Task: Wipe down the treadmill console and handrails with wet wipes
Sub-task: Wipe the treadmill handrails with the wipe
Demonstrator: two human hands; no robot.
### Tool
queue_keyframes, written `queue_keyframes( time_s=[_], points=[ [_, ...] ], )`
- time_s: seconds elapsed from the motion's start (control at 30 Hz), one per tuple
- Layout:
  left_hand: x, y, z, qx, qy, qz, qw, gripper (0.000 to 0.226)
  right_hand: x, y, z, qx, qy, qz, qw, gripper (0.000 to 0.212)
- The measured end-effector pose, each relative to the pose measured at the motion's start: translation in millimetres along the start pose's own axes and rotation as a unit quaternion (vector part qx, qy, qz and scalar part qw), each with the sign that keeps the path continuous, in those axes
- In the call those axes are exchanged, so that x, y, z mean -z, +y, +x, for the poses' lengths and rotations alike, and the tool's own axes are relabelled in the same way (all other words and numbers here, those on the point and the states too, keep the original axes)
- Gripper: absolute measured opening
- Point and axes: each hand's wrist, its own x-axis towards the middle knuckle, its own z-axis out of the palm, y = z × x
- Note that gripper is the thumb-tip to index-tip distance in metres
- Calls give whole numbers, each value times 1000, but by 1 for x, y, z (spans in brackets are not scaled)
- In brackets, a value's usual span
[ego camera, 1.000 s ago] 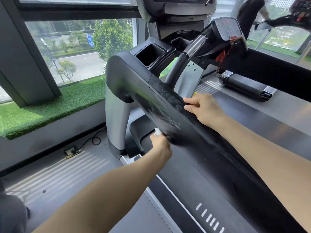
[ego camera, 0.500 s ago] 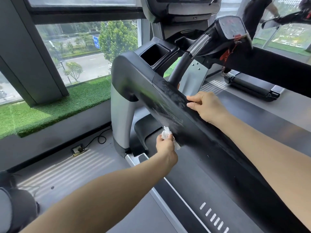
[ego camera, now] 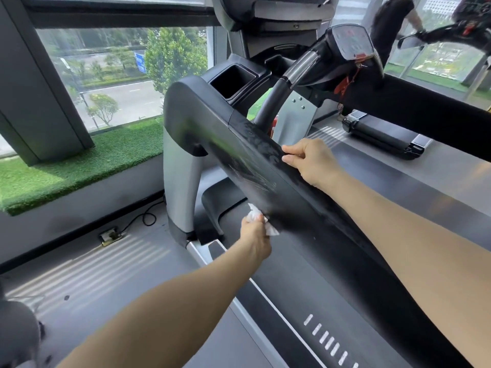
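A wide black handrail (ego camera: 265, 166) of the treadmill runs from upper left to lower right, with wet streaks on its side. My left hand (ego camera: 255, 235) grips a crumpled white wet wipe (ego camera: 259, 219) and presses it against the rail's lower edge. My right hand (ego camera: 310, 160) rests on the rail's upper edge, fingers curled over it. The console (ego camera: 350, 43) with its display sits up right, above a curved grey-and-black grip bar (ego camera: 281, 86). A black cup holder (ego camera: 233, 78) is set in the rail's front end.
The treadmill belt (ego camera: 305, 274) lies below the rail. A window with green artificial turf (ego camera: 79, 166) on its sill is at left. A cable and floor socket (ego camera: 110, 236) lie on the grey floor. Another treadmill (ego camera: 385, 134) stands at right, with a person (ego camera: 390, 19) beyond.
My left hand with the wipe has slid a little along the rail's lower edge. My right hand has stayed on the upper edge. The camera has shifted slightly.
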Motion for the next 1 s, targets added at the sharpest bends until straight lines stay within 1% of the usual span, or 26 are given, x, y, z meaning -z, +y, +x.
queue_keyframes(
  time_s=[0.07,0.13,0.17,0.2,0.23,0.3,0.37,0.43,0.53,0.63,0.73,0.87,0.93,1.0],
  points=[
    [1,-5,-17,2,-37,6,999,22,0,1,-1,6,-4,-15,1000,34],
    [0,14,-20,-24,-19,45,999,16,2,-1,0,12,-13,-30,999,34],
    [0,27,-22,-42,-6,41,998,14,1,-1,0,9,-18,-37,999,35],
    [-6,37,-27,-67,9,18,998,18,8,-2,-2,15,-30,-50,998,35],
    [-6,47,-25,-80,22,11,996,18,6,-4,-1,13,-44,-64,997,36],
    [-13,49,-38,-107,43,2,993,6,10,-5,-4,14,-75,-71,995,40],
    [-19,31,-54,-119,29,-25,992,9,21,-1,-16,13,-102,-60,993,43],
    [-20,4,-71,-129,5,-42,991,7,36,10,-32,18,-126,-53,990,45],
    [-27,-35,-103,-129,-13,-42,991,8,57,26,-58,23,-166,-52,985,49],
    [-35,-49,-133,-176,-21,-20,984,11,72,39,-79,35,-199,-79,976,54],
    [-42,-36,-137,-229,9,13,973,13,81,47,-94,65,-214,-112,968,57],
    [-53,9,-121,-259,89,32,961,9,83,47,-97,78,-228,-115,964,57],
    [-56,21,-117,-269,112,48,956,4,84,47,-95,73,-230,-110,964,57],
    [-60,12,-123,-281,117,47,951,14,83,48,-94,73,-231,-113,964,57]
  ],
)
